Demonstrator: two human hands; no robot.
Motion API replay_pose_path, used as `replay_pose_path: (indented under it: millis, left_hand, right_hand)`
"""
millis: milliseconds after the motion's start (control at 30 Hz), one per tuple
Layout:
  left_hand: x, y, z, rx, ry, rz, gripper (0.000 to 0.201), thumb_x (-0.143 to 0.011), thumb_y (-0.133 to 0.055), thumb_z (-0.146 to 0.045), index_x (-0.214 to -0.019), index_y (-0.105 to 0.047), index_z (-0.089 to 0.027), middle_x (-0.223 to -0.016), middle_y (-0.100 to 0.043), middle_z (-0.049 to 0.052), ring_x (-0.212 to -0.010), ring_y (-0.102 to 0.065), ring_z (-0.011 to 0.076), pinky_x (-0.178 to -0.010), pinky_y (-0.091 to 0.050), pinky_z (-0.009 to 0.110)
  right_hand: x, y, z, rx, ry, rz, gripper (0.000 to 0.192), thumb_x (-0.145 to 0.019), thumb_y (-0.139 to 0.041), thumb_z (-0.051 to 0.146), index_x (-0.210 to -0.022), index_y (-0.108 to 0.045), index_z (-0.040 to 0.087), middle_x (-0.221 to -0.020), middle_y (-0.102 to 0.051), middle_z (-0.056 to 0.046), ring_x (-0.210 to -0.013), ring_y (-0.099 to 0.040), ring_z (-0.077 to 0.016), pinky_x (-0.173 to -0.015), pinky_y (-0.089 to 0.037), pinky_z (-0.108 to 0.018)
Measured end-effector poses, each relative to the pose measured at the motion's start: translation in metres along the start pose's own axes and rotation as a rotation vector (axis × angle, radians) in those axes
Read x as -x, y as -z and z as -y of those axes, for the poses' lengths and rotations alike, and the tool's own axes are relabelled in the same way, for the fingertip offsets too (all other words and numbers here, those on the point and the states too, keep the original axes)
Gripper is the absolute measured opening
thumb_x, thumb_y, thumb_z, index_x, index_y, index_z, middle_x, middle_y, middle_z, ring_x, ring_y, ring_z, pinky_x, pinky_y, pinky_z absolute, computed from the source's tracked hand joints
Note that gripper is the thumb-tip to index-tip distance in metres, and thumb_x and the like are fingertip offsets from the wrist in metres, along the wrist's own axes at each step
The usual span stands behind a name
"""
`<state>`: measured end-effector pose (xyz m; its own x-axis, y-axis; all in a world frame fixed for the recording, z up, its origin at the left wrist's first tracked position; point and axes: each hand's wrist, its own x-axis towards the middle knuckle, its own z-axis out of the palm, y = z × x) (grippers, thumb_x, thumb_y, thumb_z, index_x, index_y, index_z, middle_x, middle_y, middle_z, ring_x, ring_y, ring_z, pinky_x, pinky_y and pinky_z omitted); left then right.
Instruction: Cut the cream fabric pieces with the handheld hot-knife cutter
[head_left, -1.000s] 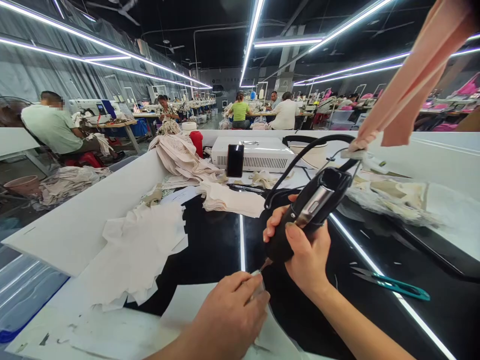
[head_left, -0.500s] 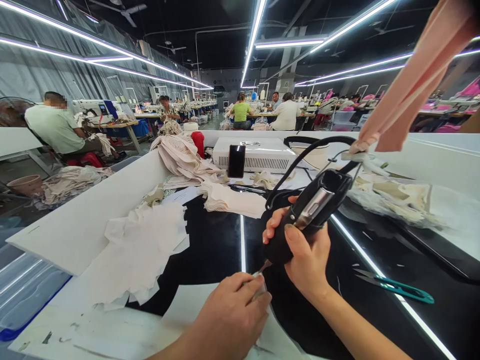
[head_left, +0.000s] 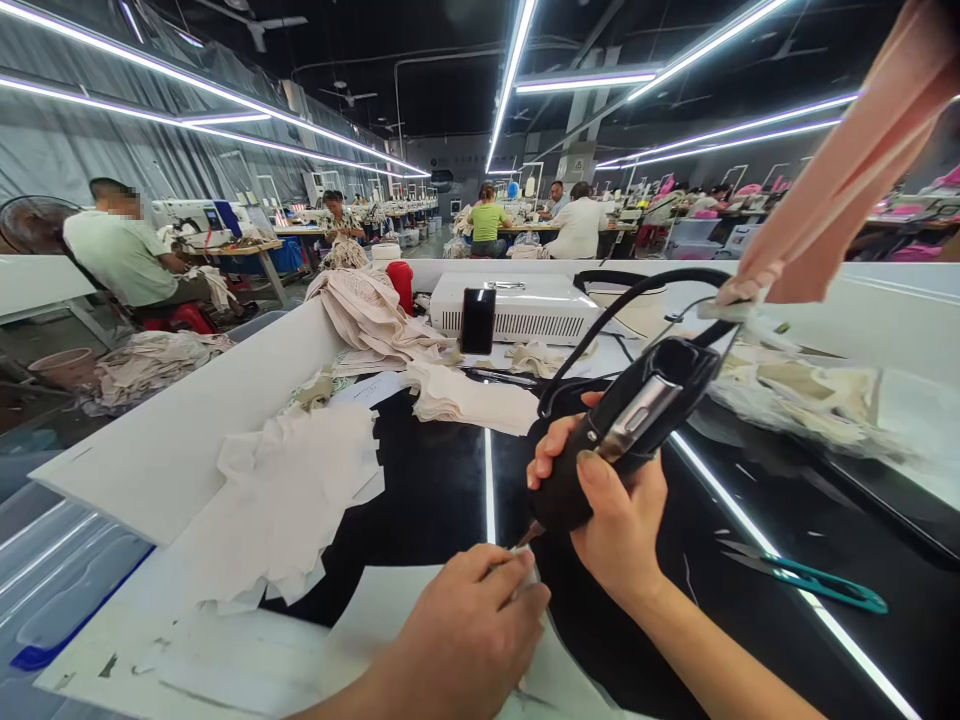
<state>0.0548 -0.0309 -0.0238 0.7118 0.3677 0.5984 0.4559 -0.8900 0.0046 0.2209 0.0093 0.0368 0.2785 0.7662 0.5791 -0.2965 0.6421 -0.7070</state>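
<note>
Gleaming smoothly, one black table [head_left: 442, 490] bears one jagged-edged stack of thin, pale cloth [head_left: 292, 500] on the left. One flat white sheet [head_left: 375, 610] lies in front, and one boxy white case [head_left: 525, 300] with a slotted face sits behind. One left hand [head_left: 480, 620] rests over the sheet, fingers drawn into a narrow pinch. One rounded black tool [head_left: 641, 405], inset with shiny metal, tilts above the table, wrapped by one right hand [head_left: 619, 520]. One pair of teal-handled scissors [head_left: 795, 573] lies to the right; one rectangular phone [head_left: 478, 320] stands before the case. Pinched in the left fingers is one pale scrap [head_left: 527, 572], mostly hidden, near the tool's slim tip.
</note>
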Motion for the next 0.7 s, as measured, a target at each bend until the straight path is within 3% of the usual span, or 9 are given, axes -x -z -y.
replay_pose_path:
  millis: [233, 433, 567, 700]
  left_hand:
    - [-0.001, -0.002, 0.000, 0.007, -0.005, -0.032, 0.019, -0.110, -0.051, -0.015, -0.113, -0.070, -0.012, -0.117, -0.079, 0.009, -0.102, -0.075, 0.0181, -0.091, -0.063, 0.031]
    - [0.002, -0.013, 0.002, -0.014, -0.030, -0.072, 0.018, -0.109, -0.053, -0.016, -0.111, -0.070, -0.012, -0.115, -0.080, 0.008, -0.103, -0.075, 0.0159, -0.089, -0.063, 0.029]
    - [0.002, -0.027, 0.008, -0.064, -0.077, -0.030, 0.016, -0.108, -0.055, -0.020, -0.102, -0.070, -0.015, -0.109, -0.080, 0.007, -0.101, -0.076, 0.0131, -0.085, -0.062, 0.026]
    - [0.001, -0.035, 0.017, -0.078, -0.109, 0.062, 0.015, -0.110, -0.060, -0.027, -0.103, -0.071, -0.019, -0.110, -0.081, 0.003, -0.094, -0.077, 0.0099, -0.080, -0.059, 0.023]
  right_hand:
    - [0.002, 0.001, -0.002, 0.059, -0.002, -0.015, 0.026, -0.097, -0.076, 0.028, -0.117, -0.060, 0.029, -0.085, -0.068, 0.004, -0.063, -0.064, -0.0147, -0.055, -0.061, -0.029]
    - [0.002, 0.004, -0.002, 0.090, -0.038, -0.049, 0.039, -0.093, -0.080, 0.033, -0.125, -0.060, 0.031, -0.084, -0.068, 0.003, -0.065, -0.064, -0.0165, -0.056, -0.060, -0.030]
    - [-0.001, 0.009, 0.005, 0.152, -0.067, -0.106, 0.040, -0.087, -0.086, 0.041, -0.120, -0.064, 0.033, -0.084, -0.069, 0.002, -0.067, -0.066, -0.0193, -0.058, -0.062, -0.033]
    - [-0.007, 0.017, 0.012, 0.325, -0.047, -0.161, 0.039, -0.078, -0.094, 0.041, -0.110, -0.073, 0.034, -0.088, -0.075, -0.005, -0.066, -0.072, -0.0278, -0.062, -0.064, -0.045]
